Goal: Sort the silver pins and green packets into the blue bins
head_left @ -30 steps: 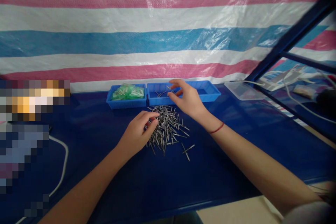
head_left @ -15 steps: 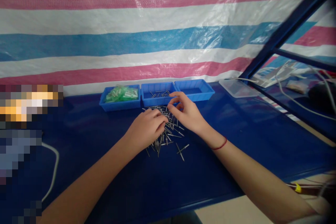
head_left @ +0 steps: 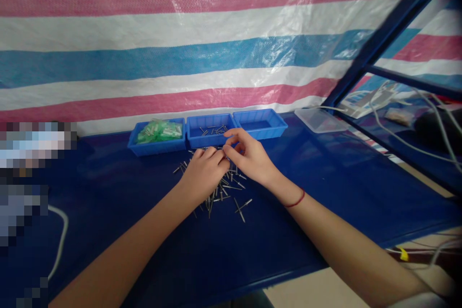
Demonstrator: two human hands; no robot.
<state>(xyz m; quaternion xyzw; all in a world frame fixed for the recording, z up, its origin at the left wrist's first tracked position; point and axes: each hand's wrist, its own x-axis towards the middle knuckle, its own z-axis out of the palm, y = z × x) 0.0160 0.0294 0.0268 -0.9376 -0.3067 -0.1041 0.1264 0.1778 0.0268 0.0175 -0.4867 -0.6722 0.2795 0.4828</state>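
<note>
A loose pile of metal rivets lies on the blue table, partly hidden under my hands. My left hand rests over the pile with its fingers curled; what its fingertips hold is too small to name. Touching it at the fingertips is my right hand, thumb and index pinched, and anything between them is hidden. Behind them, the middle blue bin has several rivets in it. The left blue bin holds green and clear small packets. No items show in the right blue bin.
A clear plastic lid lies right of the bins. White cables and a blue metal frame stand at the right. Another white cable is at the left. Striped sheeting hangs behind the table.
My hands have come together so their fingertips meet over the pile. Some rivets now show left of my left hand. The whole view has shifted slightly.
</note>
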